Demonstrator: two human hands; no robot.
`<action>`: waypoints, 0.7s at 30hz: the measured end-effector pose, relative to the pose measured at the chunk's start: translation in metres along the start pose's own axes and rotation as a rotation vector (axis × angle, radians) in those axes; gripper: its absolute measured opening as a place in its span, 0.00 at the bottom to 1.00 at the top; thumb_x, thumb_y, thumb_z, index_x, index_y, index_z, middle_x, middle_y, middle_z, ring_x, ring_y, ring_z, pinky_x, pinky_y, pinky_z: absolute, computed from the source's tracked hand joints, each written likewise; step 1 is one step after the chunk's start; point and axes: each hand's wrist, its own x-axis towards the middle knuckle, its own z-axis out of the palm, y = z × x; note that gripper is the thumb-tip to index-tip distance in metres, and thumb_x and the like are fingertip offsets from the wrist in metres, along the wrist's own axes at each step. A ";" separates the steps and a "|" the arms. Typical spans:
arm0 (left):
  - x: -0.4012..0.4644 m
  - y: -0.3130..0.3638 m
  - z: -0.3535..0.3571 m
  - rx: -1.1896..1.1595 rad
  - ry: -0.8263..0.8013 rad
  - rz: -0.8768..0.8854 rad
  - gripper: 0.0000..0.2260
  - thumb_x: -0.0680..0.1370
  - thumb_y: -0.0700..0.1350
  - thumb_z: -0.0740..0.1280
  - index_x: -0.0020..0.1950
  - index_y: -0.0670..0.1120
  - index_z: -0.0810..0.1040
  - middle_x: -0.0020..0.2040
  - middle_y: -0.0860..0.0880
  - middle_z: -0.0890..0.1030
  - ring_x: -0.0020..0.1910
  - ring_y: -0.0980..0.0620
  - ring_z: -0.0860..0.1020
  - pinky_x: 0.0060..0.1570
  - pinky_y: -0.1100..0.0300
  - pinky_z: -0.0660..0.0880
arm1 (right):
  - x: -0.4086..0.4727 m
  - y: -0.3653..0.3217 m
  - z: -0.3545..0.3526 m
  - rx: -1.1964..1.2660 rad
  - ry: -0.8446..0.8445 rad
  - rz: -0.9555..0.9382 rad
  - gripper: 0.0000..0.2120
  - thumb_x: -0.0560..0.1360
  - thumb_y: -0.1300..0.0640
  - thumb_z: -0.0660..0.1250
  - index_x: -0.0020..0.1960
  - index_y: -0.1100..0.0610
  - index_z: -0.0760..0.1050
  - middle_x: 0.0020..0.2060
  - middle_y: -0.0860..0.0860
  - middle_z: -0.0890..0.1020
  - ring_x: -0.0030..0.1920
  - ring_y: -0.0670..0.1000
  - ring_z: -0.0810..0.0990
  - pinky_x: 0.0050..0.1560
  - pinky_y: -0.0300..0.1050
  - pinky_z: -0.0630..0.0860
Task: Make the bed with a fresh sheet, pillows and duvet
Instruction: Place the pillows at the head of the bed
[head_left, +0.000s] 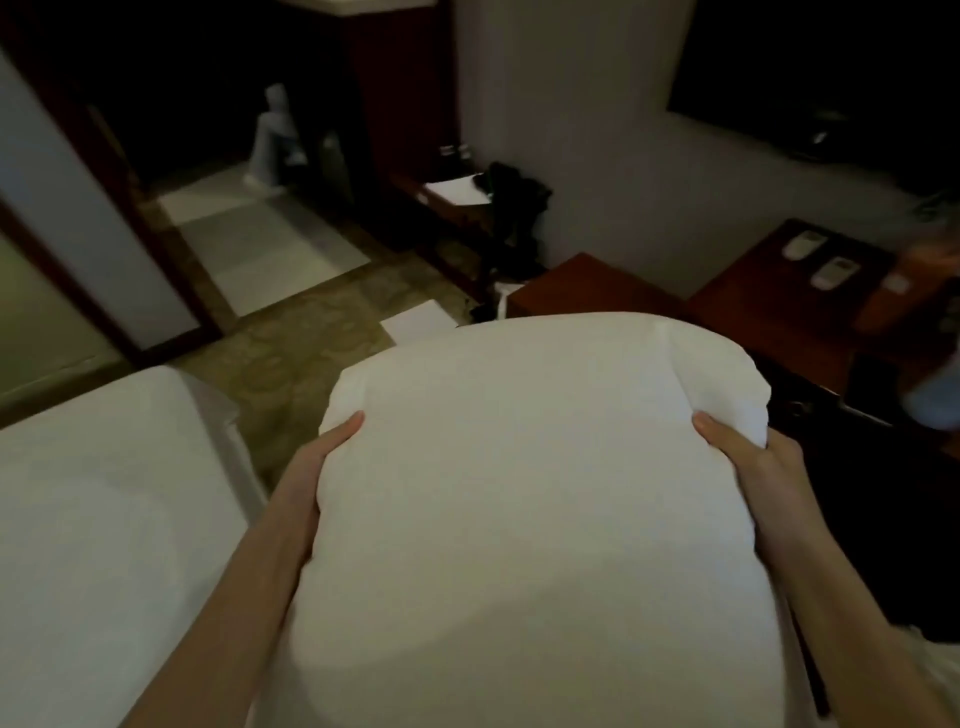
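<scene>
I have the pillow (524, 493) gripped by both hands, left hand (311, 462) and right hand (748, 457), so I'd carry it level onto the bed (93, 493) to its left.

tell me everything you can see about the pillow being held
The pillow is large, plump and white, in what looks like a smooth cotton case with a few soft creases near its far right corner. It is held up in front of the person, its long axis running away from the camera, off the bed to its left. The left hand grips its left edge and the right hand grips its right edge, thumbs on top. Its near end runs out of frame.
</scene>
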 end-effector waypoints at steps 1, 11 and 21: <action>0.004 -0.002 -0.020 -0.034 0.040 -0.010 0.22 0.71 0.53 0.72 0.61 0.43 0.77 0.53 0.41 0.83 0.54 0.41 0.80 0.57 0.47 0.75 | 0.009 0.002 0.022 -0.004 -0.062 -0.004 0.03 0.75 0.57 0.69 0.46 0.49 0.79 0.43 0.47 0.84 0.43 0.49 0.83 0.43 0.46 0.77; 0.053 -0.030 -0.115 -0.258 0.467 -0.087 0.19 0.72 0.54 0.71 0.58 0.44 0.80 0.49 0.43 0.84 0.49 0.41 0.81 0.50 0.48 0.76 | 0.108 0.035 0.211 -0.103 -0.487 0.152 0.04 0.75 0.60 0.69 0.49 0.54 0.78 0.44 0.49 0.82 0.43 0.49 0.81 0.39 0.42 0.74; 0.216 0.077 -0.088 -0.430 0.674 0.032 0.17 0.73 0.55 0.70 0.57 0.47 0.79 0.51 0.47 0.83 0.52 0.48 0.79 0.57 0.53 0.72 | 0.304 -0.013 0.403 -0.171 -0.726 0.200 0.07 0.74 0.57 0.70 0.51 0.52 0.77 0.46 0.49 0.82 0.46 0.50 0.81 0.42 0.44 0.75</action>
